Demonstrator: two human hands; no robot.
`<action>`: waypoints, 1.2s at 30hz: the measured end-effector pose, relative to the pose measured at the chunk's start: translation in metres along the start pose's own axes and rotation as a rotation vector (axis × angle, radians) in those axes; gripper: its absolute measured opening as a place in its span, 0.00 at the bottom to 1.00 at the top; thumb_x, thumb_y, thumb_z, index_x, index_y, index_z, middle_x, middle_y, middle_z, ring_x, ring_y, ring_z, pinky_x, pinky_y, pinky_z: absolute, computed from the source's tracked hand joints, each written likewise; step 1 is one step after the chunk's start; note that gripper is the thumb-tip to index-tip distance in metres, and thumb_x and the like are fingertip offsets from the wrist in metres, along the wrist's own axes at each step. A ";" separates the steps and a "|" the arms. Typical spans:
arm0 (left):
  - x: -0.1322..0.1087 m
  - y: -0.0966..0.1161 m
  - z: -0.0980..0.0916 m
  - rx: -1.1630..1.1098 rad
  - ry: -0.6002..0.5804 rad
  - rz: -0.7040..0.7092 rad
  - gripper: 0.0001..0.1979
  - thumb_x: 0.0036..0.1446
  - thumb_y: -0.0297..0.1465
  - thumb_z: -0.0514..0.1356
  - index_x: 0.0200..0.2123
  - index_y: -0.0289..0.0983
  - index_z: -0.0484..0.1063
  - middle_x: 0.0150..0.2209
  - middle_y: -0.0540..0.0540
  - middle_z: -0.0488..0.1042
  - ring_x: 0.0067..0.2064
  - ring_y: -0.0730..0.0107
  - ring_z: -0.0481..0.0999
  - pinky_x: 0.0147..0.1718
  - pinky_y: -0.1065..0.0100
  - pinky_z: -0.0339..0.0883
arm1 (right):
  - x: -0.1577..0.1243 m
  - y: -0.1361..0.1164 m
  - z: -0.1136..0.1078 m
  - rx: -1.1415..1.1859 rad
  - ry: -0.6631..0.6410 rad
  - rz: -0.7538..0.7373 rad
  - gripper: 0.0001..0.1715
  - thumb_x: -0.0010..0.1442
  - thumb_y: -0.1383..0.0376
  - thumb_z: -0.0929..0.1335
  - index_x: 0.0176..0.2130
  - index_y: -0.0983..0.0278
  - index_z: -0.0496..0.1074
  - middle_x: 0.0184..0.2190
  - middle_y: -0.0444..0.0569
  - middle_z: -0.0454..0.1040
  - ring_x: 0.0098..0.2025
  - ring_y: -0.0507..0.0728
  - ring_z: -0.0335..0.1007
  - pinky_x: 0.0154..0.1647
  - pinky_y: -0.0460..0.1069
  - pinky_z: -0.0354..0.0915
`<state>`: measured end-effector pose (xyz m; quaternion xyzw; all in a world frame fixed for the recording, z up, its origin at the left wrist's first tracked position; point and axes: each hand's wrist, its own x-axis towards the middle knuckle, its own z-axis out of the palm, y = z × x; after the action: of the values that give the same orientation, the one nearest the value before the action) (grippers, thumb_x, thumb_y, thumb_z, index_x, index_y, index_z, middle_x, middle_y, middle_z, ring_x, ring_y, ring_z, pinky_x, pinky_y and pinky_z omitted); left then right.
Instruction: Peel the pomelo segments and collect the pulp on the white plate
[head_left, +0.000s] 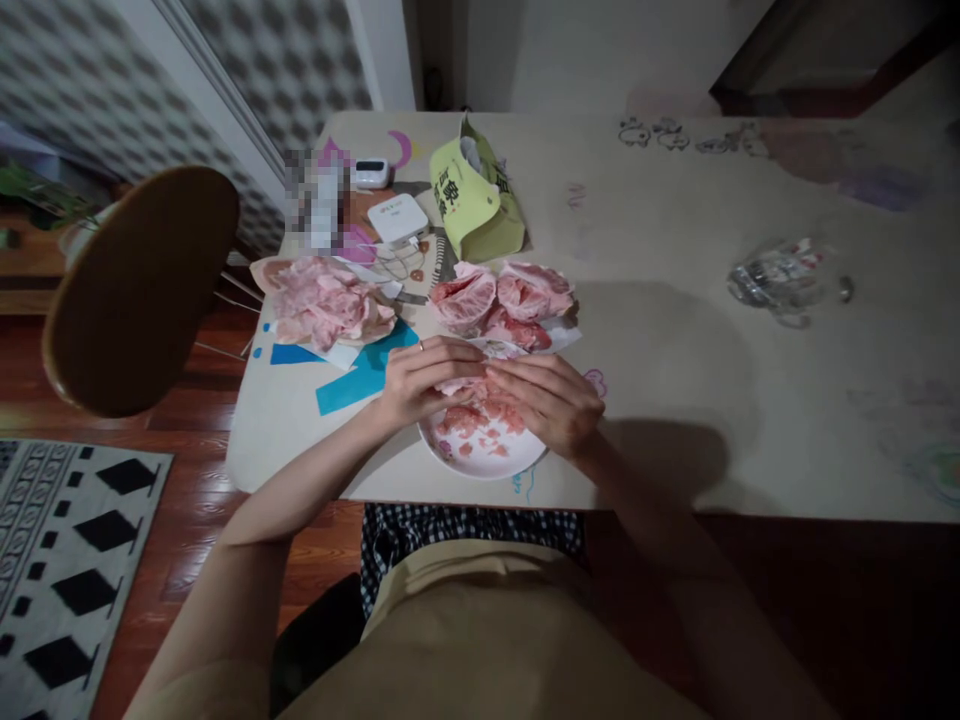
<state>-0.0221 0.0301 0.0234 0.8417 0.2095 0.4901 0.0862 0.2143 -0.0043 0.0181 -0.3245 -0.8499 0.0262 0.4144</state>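
Observation:
My left hand (431, 378), with a ring on one finger, and my right hand (551, 397) meet over a white plate (480, 470). Their fingers are closed on a pomelo segment (456, 385), mostly hidden beneath them. Loose pink pomelo flesh (501, 408) lies in the plate in chunks and small crumbs. Just beyond the plate sit unpeeled-membrane pomelo pieces (465, 300) on white paper. To the left is a heap of pale pink pomelo membrane and peel (330, 305).
Behind the fruit stand a yellow-green bag (480, 205) and a white box-shaped device (399, 218) with a cable. Blue strips (364, 372) lie left of the plate. A crumpled clear plastic item (784, 278) is at the right. A brown chair (142, 290) stands beyond the table's left edge.

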 end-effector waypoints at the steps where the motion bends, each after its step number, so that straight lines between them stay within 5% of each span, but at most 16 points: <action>1: 0.000 0.000 0.000 -0.009 0.002 -0.020 0.08 0.64 0.35 0.68 0.45 0.40 0.81 0.42 0.46 0.85 0.46 0.67 0.86 0.46 0.68 0.80 | -0.001 0.000 0.002 -0.021 -0.003 0.002 0.25 0.68 0.68 0.72 0.62 0.51 0.73 0.55 0.42 0.81 0.56 0.57 0.79 0.57 0.55 0.79; 8: 0.000 -0.003 -0.001 -0.096 0.008 -0.085 0.09 0.60 0.34 0.71 0.44 0.40 0.82 0.41 0.44 0.86 0.45 0.64 0.86 0.47 0.66 0.80 | 0.001 -0.006 0.003 0.058 0.137 -0.106 0.37 0.66 0.74 0.72 0.69 0.56 0.64 0.54 0.45 0.82 0.55 0.55 0.80 0.57 0.51 0.80; 13: 0.004 -0.002 0.000 -0.190 0.026 -0.045 0.09 0.59 0.31 0.72 0.44 0.39 0.82 0.40 0.43 0.86 0.46 0.62 0.87 0.48 0.64 0.82 | 0.003 -0.008 0.002 0.123 0.185 -0.099 0.32 0.67 0.75 0.72 0.66 0.56 0.69 0.52 0.46 0.83 0.53 0.56 0.81 0.54 0.53 0.81; 18: 0.008 0.001 -0.001 -0.233 0.016 -0.004 0.09 0.60 0.32 0.71 0.43 0.38 0.81 0.39 0.43 0.86 0.45 0.62 0.87 0.47 0.64 0.83 | 0.006 -0.011 -0.002 0.169 0.160 -0.088 0.26 0.70 0.71 0.69 0.63 0.53 0.72 0.52 0.43 0.83 0.52 0.55 0.82 0.51 0.53 0.82; 28: 0.006 0.011 0.000 -0.084 0.011 0.000 0.07 0.61 0.33 0.70 0.40 0.36 0.79 0.40 0.42 0.86 0.44 0.64 0.87 0.44 0.67 0.82 | -0.005 -0.004 0.007 0.010 0.100 -0.152 0.40 0.64 0.73 0.74 0.69 0.53 0.64 0.55 0.45 0.81 0.55 0.57 0.81 0.57 0.54 0.80; 36: 0.003 0.010 0.004 -0.153 0.038 0.022 0.08 0.60 0.33 0.72 0.41 0.37 0.80 0.40 0.43 0.86 0.42 0.65 0.87 0.43 0.68 0.82 | -0.003 -0.009 0.002 0.092 0.128 -0.139 0.38 0.67 0.73 0.72 0.69 0.52 0.64 0.54 0.44 0.82 0.55 0.57 0.81 0.55 0.53 0.81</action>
<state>-0.0146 0.0226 0.0271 0.8255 0.1637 0.5214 0.1411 0.2099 -0.0125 0.0176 -0.2465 -0.8400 0.0157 0.4831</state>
